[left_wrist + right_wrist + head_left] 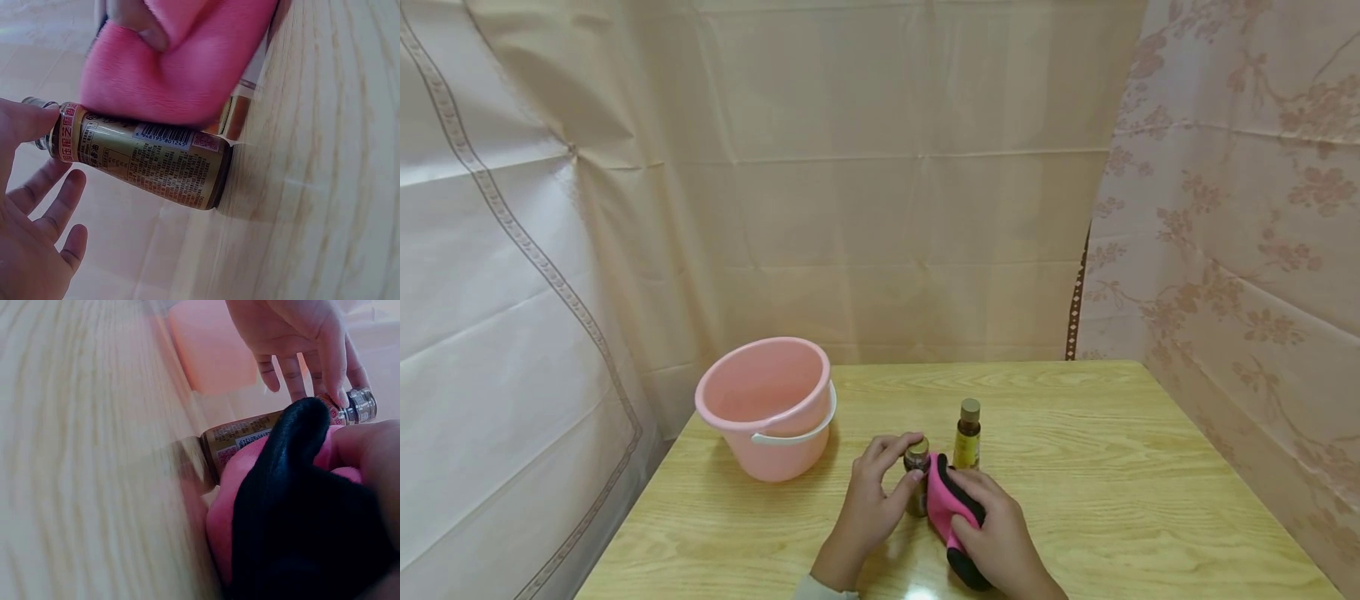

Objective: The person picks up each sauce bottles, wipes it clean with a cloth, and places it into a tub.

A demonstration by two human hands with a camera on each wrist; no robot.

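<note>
My left hand (pixel 872 496) has the dark bottle (pixel 150 159) by the neck, just under its gold cap (pixel 918 448): thumb on the near side, index finger round the far side, pinching; the other fingers are spread loose, off the glass. Bottle stands upright on the wooden table (pixel 1112 500), in front of me, base on the wood; its gold label with barcode and small print faces my left wrist camera. My right hand (pixel 1000 533) pinches a fuzzy pink cloth (pixel 947 508) with black edging, thumb pressing a fold into it, and the cloth lies against the bottle's right side, touching near the barcode. Black side of the cloth fills much of the right wrist view, so some of my right fingers are hidden there. Second bottle (pixel 967 446), brown cap and yellow label, stands upright just beyond the cloth, a bit right; its lower part is hidden. Pink bucket (pixel 775 458) is to the left on the table, near the far edge, well apart from my hands, white handle (pixel 808 435) hanging against its front. Beige curtain (pixel 887 208) behind, floral cloth (pixel 1262 250) at right, pale cloth (pixel 490 333) with a patterned band at left.
</note>
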